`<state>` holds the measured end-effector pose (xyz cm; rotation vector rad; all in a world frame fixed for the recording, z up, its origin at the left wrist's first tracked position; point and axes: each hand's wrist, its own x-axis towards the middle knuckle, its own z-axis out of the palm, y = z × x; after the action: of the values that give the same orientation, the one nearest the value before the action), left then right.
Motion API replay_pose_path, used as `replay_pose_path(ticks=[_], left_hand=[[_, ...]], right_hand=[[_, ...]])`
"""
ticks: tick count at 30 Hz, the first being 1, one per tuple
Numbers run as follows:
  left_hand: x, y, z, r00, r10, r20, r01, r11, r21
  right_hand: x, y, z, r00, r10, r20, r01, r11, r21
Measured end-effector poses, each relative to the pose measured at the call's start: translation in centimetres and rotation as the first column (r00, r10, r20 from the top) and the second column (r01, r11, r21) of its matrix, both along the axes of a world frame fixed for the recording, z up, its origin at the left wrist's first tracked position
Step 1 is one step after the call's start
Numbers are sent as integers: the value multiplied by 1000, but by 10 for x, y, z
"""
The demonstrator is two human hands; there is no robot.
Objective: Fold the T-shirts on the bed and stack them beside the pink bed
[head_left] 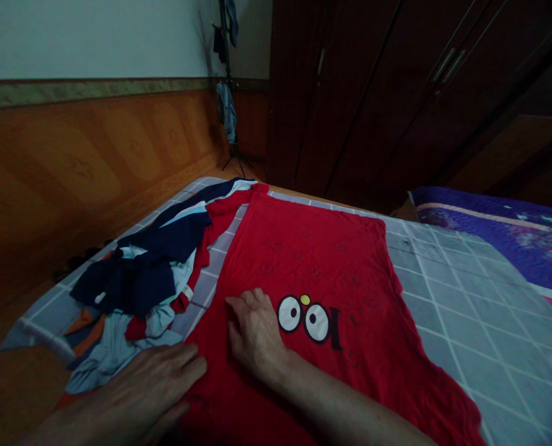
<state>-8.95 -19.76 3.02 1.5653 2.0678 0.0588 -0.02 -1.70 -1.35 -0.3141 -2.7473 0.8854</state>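
A red T-shirt (pixel 276 248) lies spread flat on the bed. Its print has two round white eyes (pixel 289 313) with a yellow dot between them, and a dark letter-like mark beside. My right hand (pixel 257 334) rests palm down on the red cloth, left of the eyes, its fingers slightly bent and apart. Lower down, my left hand (pixel 164 378) touches the shirt along its left edge, with thumb and fingers apart. The near end of the shirt runs below the picture and is partly hidden by my arms.
A heap of crumpled clothes (pixel 140 272), navy, pale blue, red and orange, lies along the bed's left side. Under everything is a grey checked sheet (pixel 443 291). Beyond stand a dark wardrobe (pixel 350 93) and a coat stand (pixel 228 68). Purple bedding (pixel 499 217) lies at right.
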Motion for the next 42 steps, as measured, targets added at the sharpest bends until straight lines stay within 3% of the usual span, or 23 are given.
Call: replay_pose_path(ticks=[6,11,15,18,22,26,29,31,33,36,39,42], left_hand=[[7,7,4,990,40,134,-43,999,20],[12,12,4,978,-65,196,56,997,49],[9,19,3,975,-87,207,60,989,133],[6,24,2,978,-57,201,35,993,111],[4,27,5,979,-17,202,23,999,-24],[4,28,7,985,-85,150,90,995,-31],[3,30,1,980,-167,111,165,986,33],[-1,32,-7,985,-172,28,165,972,169],[-5,35,-17,983,-134,-124,170,922,347],[-11,37,-36,924,-74,-375,277,806,523],[-13,35,-56,834,-106,-541,432,736,521],[-18,31,-70,782,-171,-600,508,732,454]], right_hand=[[-11,6,-9,995,-42,-92,35,996,-84],[-8,6,1,996,-52,-76,47,997,-61],[-1,4,10,985,110,-135,-105,994,41],[1,4,9,958,283,-53,-273,951,144],[1,5,8,966,259,15,-258,949,179],[4,4,8,942,333,37,-334,928,164],[6,4,5,962,272,21,-273,956,103],[5,5,4,980,198,-5,-198,979,41],[3,9,8,995,96,-28,-97,995,-18],[3,22,26,997,-22,-72,18,998,-53],[15,42,53,988,-82,-131,79,996,-30],[49,71,73,973,-179,-144,183,983,11]])
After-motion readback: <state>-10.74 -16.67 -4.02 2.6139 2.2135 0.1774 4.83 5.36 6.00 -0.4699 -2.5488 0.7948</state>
